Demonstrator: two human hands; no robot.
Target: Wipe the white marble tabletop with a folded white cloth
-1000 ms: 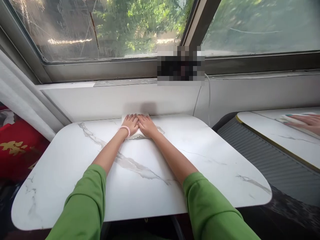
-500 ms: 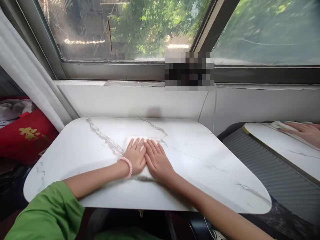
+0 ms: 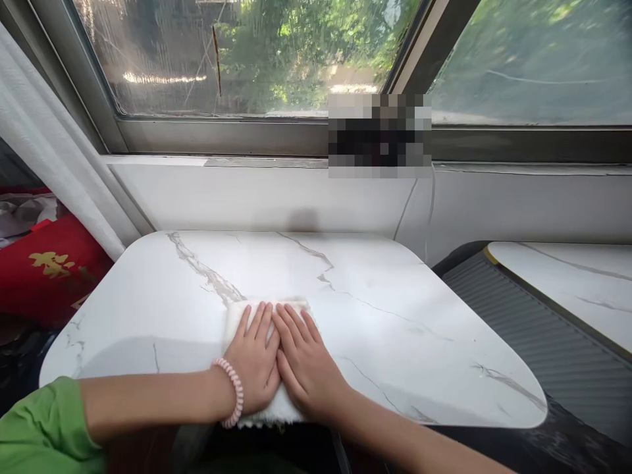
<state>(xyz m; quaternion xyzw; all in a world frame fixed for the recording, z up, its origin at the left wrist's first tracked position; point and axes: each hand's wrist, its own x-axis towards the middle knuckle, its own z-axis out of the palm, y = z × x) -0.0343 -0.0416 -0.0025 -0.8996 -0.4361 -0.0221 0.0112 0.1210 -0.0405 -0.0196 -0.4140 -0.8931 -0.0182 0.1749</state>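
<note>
A white cloth (image 3: 237, 320) lies flat near the front edge of the white marbled table (image 3: 395, 276), its scalloped lower border reaching that edge. My left hand (image 3: 254, 359), with a pink coiled band at the wrist, presses on it palm down, fingers stretched out. Beside it, thumbs touching, my right hand (image 3: 309, 362) rests flat on the same cloth, fingers straight and slightly spread. Both palms cover the middle of the cloth.
A second marbled tabletop (image 3: 567, 276) stands to the right, past a grey ribbed surface (image 3: 533, 329). To the left are a white curtain (image 3: 54, 138) and a red bag (image 3: 49, 270). Behind the table are a white wall (image 3: 237, 197) and a window.
Both my hands have slid the cloth toward me, from mid-table to the front edge. Another person's hand and cloth on the right-hand table have gone out of view.
</note>
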